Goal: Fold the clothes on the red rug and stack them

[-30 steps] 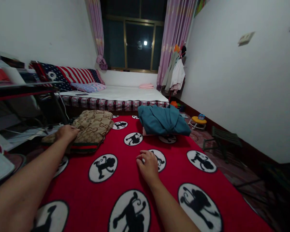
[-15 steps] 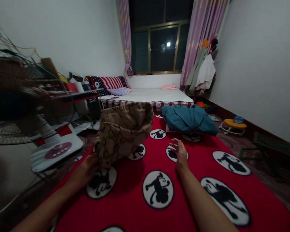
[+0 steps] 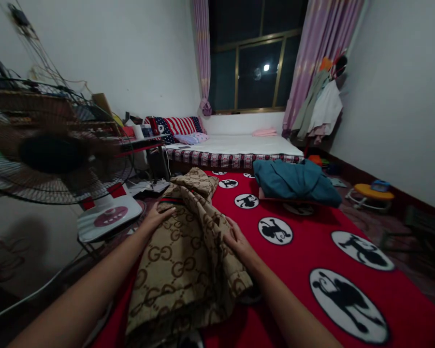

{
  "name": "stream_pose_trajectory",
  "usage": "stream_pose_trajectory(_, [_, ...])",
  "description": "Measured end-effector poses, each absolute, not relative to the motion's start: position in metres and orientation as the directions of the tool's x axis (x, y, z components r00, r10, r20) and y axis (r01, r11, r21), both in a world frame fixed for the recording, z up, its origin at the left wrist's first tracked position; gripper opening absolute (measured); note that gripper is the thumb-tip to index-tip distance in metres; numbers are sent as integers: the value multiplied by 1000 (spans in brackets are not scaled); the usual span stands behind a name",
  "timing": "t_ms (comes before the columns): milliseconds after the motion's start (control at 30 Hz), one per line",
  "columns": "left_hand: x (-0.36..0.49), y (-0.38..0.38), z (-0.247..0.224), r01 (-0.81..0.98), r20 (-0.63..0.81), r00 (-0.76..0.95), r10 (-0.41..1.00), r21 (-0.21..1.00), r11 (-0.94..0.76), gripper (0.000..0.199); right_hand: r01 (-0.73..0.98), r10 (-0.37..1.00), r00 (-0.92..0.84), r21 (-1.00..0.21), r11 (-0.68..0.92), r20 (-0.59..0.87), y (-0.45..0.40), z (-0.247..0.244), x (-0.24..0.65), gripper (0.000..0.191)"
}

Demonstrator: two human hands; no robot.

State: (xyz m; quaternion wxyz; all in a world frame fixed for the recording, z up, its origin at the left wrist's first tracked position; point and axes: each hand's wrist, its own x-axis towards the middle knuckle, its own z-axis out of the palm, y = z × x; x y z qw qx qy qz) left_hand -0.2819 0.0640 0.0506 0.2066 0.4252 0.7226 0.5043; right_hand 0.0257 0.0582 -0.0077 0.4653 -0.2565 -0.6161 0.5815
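Note:
A tan garment (image 3: pixel 183 251) with a brown repeating letter pattern lies crumpled on a red cloth, a wide hem toward me. Whether it is shorts or a top I cannot tell. My left hand (image 3: pixel 158 216) grips its left edge, near a narrow dark-and-red stripe. On the right side, my right hand (image 3: pixel 238 241) has its fingers closed on a raised fold; some fingertips are hidden by the fabric. Beyond the right hand sits a folded teal garment (image 3: pixel 293 181), with a pinkish layer under it.
The red cloth (image 3: pixel 293 258) bears monkey prints in white ovals. A fan (image 3: pixel 54 154) stands close on my left, beside a cluttered desk (image 3: pixel 145 141). Ahead is a bed (image 3: pixel 235 144) under a window. Along the right are a yellow stool (image 3: pixel 371 192) and hanging clothes (image 3: pixel 322 108).
The patterned garment, raised and blurred before, now lies spread nearer to me. My right hand has gone from open and away from it to gripping its right side. The view has shifted left.

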Motion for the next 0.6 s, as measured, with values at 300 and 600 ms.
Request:
stream_pose_trajectory(300, [-203, 95, 80, 470, 422, -389, 819, 855, -218, 62, -172, 836, -448, -949, 265, 315, 40, 23, 19, 72])
stream_pose_trajectory(600, [-210, 53, 85, 192, 397, -200, 896, 913, -361, 75, 31, 941, -194, -957, 288, 277, -25, 47, 124, 29])
